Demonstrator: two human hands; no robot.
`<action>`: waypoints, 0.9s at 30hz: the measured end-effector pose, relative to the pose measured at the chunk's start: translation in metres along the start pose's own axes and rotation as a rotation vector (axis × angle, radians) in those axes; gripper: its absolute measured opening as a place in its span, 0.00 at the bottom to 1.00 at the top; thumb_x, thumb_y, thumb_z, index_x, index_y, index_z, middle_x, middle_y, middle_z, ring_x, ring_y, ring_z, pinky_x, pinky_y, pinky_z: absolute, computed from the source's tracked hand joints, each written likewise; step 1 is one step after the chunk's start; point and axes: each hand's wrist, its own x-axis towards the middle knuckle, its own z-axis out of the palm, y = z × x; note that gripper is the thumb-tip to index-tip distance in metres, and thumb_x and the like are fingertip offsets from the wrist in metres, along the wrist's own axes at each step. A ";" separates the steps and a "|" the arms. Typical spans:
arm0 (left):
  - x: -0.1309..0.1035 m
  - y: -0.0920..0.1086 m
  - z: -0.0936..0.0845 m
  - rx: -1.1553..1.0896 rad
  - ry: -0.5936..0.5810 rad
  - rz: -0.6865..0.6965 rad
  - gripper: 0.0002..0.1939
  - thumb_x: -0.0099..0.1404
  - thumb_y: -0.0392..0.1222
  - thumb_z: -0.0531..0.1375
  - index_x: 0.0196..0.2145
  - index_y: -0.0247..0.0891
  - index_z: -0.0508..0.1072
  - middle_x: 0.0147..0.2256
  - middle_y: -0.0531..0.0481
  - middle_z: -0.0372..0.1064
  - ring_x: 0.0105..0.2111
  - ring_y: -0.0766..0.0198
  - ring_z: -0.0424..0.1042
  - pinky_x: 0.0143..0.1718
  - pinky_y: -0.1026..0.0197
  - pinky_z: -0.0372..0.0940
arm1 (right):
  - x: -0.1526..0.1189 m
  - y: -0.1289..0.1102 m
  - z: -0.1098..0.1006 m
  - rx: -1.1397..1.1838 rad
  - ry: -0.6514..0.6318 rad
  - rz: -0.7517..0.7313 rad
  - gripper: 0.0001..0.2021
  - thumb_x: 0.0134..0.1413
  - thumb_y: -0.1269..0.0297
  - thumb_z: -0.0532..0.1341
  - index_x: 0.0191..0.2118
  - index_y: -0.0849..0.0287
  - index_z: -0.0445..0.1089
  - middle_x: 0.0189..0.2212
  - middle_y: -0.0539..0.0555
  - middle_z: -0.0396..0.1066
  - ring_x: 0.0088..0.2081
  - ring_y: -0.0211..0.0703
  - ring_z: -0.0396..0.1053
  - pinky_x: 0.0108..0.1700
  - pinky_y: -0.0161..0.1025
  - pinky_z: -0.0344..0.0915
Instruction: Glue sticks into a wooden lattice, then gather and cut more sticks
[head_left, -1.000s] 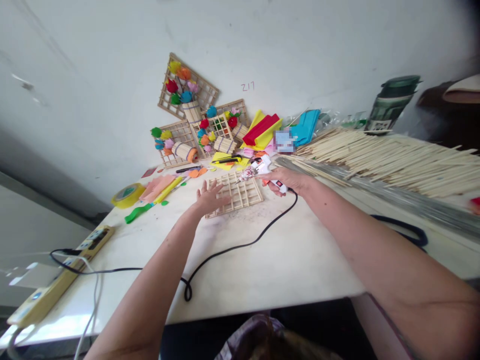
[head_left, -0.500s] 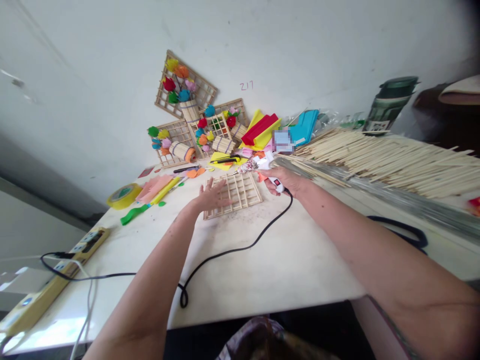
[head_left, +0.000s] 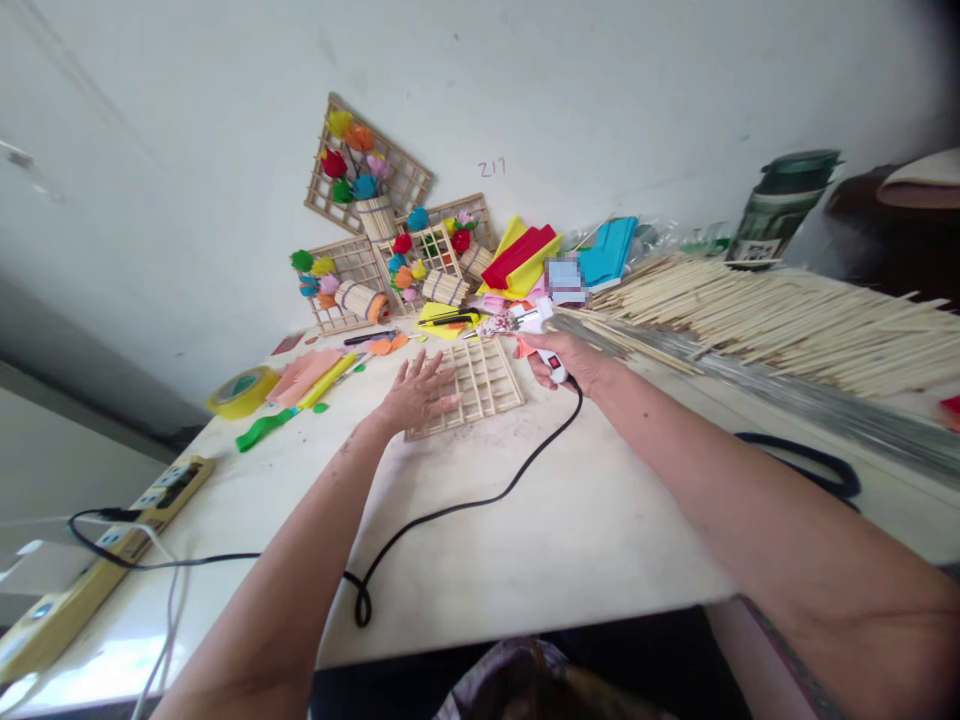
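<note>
A lattice of thin wooden sticks point(head_left: 487, 385) lies flat on the table in front of me. Over its left part my left hand point(head_left: 422, 392) rests palm down, fingers spread. My right hand point(head_left: 566, 362) is wrapped round a white hot glue gun point(head_left: 553, 366) with a red switch, just right of the lattice. The gun's nozzle end, speckled red and white, points left past the lattice's far edge. From its handle a black cord point(head_left: 480, 503) loops across the table to a power strip point(head_left: 112, 560) at the left.
Finished lattices with colourful flowers point(head_left: 367, 165) lean on the wall. Yellow tape point(head_left: 244, 392), coloured paper strips and a box cutter point(head_left: 450, 318) lie at left and behind. A pile of wooden sticks point(head_left: 750, 310) and a dark green bottle point(head_left: 780, 210) occupy the right.
My left hand has settled flatter on the lattice, its fingers showing more clearly spread. The right hand with the glue gun has barely moved. The view has shifted slightly.
</note>
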 end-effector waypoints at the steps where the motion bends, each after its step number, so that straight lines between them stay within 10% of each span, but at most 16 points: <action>1: -0.001 -0.002 0.001 0.009 0.014 0.006 0.33 0.60 0.62 0.43 0.59 0.47 0.52 0.63 0.52 0.32 0.62 0.52 0.24 0.58 0.44 0.29 | 0.000 0.000 0.000 0.001 0.000 -0.001 0.14 0.47 0.53 0.59 0.28 0.61 0.62 0.10 0.44 0.56 0.11 0.31 0.53 0.12 0.31 0.47; 27: -0.004 -0.014 0.005 0.102 0.025 0.173 0.29 0.62 0.58 0.43 0.59 0.50 0.52 0.64 0.52 0.28 0.61 0.45 0.20 0.56 0.39 0.27 | -0.006 -0.005 0.007 -0.027 0.014 0.041 0.13 0.49 0.55 0.58 0.28 0.61 0.61 0.11 0.45 0.56 0.12 0.31 0.53 0.13 0.32 0.48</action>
